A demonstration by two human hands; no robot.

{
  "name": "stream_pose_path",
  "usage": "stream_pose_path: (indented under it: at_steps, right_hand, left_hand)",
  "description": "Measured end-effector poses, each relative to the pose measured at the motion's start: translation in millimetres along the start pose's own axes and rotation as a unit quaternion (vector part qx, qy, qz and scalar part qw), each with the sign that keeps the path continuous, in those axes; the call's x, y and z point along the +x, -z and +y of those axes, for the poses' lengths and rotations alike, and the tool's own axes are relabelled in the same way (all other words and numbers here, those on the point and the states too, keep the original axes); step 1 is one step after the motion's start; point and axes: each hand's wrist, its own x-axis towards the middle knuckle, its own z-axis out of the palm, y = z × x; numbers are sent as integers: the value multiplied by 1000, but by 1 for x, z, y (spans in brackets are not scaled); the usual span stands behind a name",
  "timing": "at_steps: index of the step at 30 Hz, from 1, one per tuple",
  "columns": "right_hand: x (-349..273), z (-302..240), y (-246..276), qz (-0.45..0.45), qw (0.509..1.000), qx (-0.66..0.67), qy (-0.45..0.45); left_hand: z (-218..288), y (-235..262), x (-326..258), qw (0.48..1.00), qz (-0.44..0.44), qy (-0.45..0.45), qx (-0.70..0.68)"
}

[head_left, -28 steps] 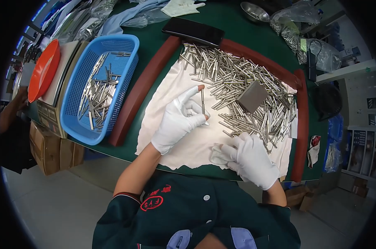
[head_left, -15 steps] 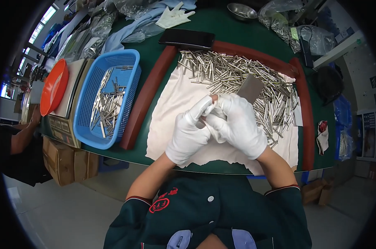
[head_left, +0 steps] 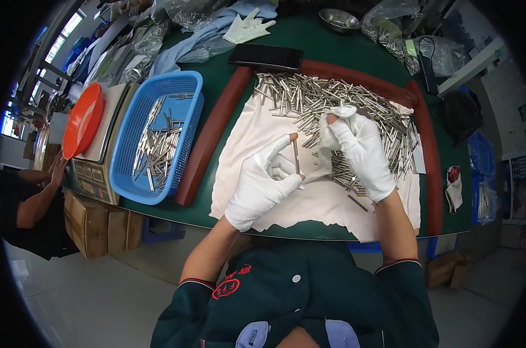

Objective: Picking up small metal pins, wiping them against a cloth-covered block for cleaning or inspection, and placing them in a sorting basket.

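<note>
My left hand (head_left: 262,184), in a white glove with bare thumb and fingertip, pinches a slim metal pin (head_left: 296,155) by its two ends. The pin stands nearly upright in the picture, over the pale cloth sheet (head_left: 240,156). Farther right, my gloved right hand (head_left: 364,155) is closed on a crumpled white cloth (head_left: 328,139) that hangs down beside its thumb. Beneath and beyond that hand spreads a heap of metal pins (head_left: 309,93). One loose pin (head_left: 357,202) lies apart near my right wrist.
Dark red bars (head_left: 207,136) border the sheet on three sides. Left of them stand a blue basket (head_left: 117,156) with pins and a scale (head_left: 95,181) bearing an orange-red pan (head_left: 83,122). A black phone-like slab (head_left: 266,57) lies beyond. Another person's arm (head_left: 37,203) shows far left.
My hands have separated from each other. The left now shows the pin between its fingers, and the right has moved right with the cloth, covering the grey-brown block on the heap.
</note>
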Motion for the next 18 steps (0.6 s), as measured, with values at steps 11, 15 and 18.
stream_pose_path:
  at_steps: [11,15,18]
  right_hand:
    - [-12,13,-9,-34,997,35,-64]
    - [-13,16,-13,-59,996,22,-68]
    - [-14,5,-30,-92,983,59,-145]
  left_hand:
    - [-9,3,5,1000,19,4,-2]
    - [-8,4,6,1000,14,8,3]
    - [-10,0,6,1000,-3,-6,-4]
